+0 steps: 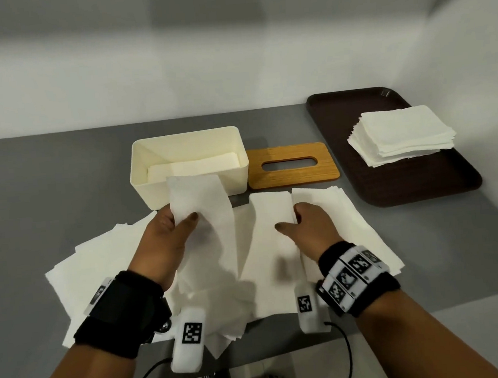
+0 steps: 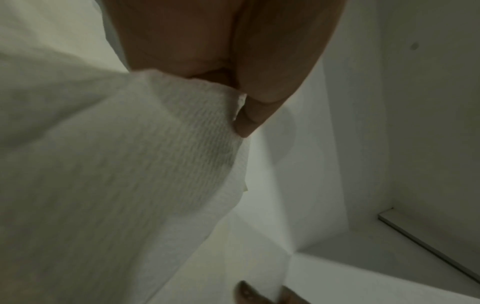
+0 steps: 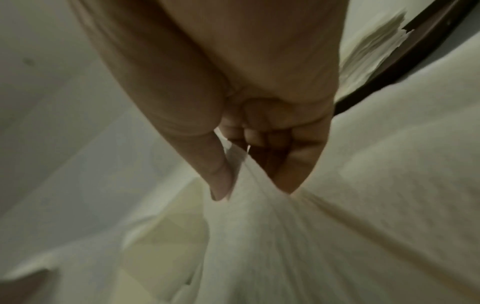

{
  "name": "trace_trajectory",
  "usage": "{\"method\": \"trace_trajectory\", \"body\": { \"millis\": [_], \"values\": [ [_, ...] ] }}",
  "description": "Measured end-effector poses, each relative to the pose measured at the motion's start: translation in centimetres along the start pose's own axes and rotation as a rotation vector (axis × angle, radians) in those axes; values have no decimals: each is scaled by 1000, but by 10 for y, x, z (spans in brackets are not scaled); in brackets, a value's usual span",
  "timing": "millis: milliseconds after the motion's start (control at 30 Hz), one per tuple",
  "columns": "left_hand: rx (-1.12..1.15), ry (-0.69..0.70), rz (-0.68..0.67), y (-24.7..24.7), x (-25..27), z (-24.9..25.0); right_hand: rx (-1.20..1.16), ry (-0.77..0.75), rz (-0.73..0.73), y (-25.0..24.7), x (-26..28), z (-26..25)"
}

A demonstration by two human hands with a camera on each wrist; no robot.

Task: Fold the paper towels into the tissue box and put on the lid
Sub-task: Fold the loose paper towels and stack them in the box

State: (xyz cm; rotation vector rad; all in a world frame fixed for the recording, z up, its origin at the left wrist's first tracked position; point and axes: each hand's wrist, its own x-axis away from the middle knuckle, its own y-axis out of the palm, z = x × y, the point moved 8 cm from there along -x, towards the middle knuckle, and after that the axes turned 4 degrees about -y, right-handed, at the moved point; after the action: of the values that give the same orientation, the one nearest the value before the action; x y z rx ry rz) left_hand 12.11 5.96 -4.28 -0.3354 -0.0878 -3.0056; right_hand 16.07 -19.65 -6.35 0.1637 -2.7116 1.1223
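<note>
Both hands hold paper: the left hand point(image 1: 167, 228) pinches a folded paper towel point(image 1: 201, 201) between thumb and fingers and lifts it up in front of the box, and the right hand point(image 1: 307, 220) pinches the edge of another paper towel point(image 1: 270, 232) that lies on the pile. Under them is the gray tabletop point(image 1: 47, 180). On its right side sits a dark brown tray point(image 1: 404, 176) with a neat stack of folded towels point(image 1: 401, 135) on it. A big messy pile of loose towels point(image 1: 104, 260) is spread out near the person, under both hands. Behind the pile stands the cream tissue box point(image 1: 189, 160), open on top, with some white folded paper lying flat inside. Just beside the box, on its right, the wooden lid point(image 1: 292, 166) with a long slot lies flat.
</note>
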Motion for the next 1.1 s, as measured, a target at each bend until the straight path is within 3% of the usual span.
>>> {"method": "trace_trajectory", "body": {
  "millis": [267, 367, 567, 700, 867, 1100],
  "values": [
    [-61, 14, -55, -8, -14, -1, -280, -347, -6, -49, 47, -55],
    [-62, 9, -49, -11, -20, -2, -360, -305, 3, -53, 38, -47],
    [-62, -8, -53, -11, -19, -1, -247, -127, 118, -49, 15, -3],
    [-18, -20, -75, -5, -15, 2, -588, -187, 28, -69, 33, -27],
    [165, -108, -109, 17, -6, 5, -914, -341, -196, -87, 57, -79],
    [333, -224, -241, 59, 15, 7, -1101, -261, -165, -55, 44, -84]
  ]
}}
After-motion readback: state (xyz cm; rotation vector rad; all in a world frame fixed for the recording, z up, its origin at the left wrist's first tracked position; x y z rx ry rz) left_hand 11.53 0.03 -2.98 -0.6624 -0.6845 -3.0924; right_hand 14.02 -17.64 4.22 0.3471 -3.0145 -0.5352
